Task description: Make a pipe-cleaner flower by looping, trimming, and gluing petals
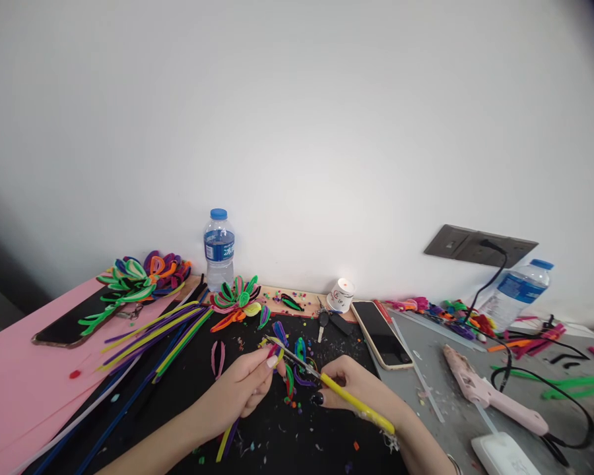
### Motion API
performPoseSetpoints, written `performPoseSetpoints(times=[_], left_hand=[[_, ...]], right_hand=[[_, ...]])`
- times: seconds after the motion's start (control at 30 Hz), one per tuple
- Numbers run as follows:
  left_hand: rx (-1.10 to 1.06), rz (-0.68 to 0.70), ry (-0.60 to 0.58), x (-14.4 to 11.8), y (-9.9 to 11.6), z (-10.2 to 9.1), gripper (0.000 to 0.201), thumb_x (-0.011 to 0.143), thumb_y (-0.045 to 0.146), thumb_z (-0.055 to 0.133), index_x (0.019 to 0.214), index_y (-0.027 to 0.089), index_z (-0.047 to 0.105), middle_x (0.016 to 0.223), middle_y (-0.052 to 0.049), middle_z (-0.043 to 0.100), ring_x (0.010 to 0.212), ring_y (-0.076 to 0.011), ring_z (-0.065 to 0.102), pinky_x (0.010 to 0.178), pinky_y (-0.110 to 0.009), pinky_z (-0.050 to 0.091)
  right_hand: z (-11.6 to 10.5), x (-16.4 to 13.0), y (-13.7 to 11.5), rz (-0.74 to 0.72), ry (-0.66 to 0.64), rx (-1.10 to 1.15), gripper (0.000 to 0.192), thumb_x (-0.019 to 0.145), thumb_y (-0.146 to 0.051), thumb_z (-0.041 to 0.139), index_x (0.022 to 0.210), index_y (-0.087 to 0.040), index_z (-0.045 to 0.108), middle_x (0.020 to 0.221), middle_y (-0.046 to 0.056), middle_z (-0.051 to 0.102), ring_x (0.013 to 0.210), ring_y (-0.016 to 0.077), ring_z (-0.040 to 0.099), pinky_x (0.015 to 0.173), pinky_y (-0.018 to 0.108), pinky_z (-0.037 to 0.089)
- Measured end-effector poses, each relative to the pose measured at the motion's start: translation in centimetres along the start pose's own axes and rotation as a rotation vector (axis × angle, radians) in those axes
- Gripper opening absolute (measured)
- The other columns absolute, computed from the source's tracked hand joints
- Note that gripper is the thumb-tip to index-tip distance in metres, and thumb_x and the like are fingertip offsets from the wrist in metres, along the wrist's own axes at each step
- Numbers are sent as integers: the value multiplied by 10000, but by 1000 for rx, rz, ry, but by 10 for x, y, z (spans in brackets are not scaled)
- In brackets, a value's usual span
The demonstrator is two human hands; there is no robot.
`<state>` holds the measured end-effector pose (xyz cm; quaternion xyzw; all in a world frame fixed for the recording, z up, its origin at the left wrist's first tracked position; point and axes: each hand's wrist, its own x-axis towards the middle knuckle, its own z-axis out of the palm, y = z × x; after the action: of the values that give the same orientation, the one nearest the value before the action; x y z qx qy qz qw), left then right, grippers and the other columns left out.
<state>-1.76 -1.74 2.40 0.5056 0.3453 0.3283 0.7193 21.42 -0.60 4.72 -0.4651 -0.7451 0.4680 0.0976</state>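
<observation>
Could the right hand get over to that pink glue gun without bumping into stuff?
Probably yes. The glue gun lies on the grey surface just right of the right hand, with only the phone further back. But that hand holds the yellow-handled scissors, so it isn't free.

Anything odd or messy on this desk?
Yes: small coloured scraps litter the black mat around both hands, and the water bottle at right leans tilted against the wall.

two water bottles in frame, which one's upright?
The clear plastic water bottle with the blue cap by the wall, left of centre, stands upright; the right-hand bottle leans tilted.
</observation>
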Motion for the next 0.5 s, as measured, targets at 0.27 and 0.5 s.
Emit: performPoseSetpoints(times=[0.27,0.5], left_hand=[[-40,-45,135,4,-2,-1,297,814,456,420,805,168,490,500,102,244,387,-36,109,349,-177,88],[-111,-49,232,5,-4,-5,352,811,485,412,858,156,529,525,69,365,421,-43,105,389,-197,75]], right_hand=[[9,2,-3,39,242,-306,333,638,-364,613,571,-179,344,566,-75,311,543,79,242,470,196,184],[14,3,-6,48,452,-561,337,566,-364,671,636,-199,386,625,-59,452,538,92,316,489,208,172]])
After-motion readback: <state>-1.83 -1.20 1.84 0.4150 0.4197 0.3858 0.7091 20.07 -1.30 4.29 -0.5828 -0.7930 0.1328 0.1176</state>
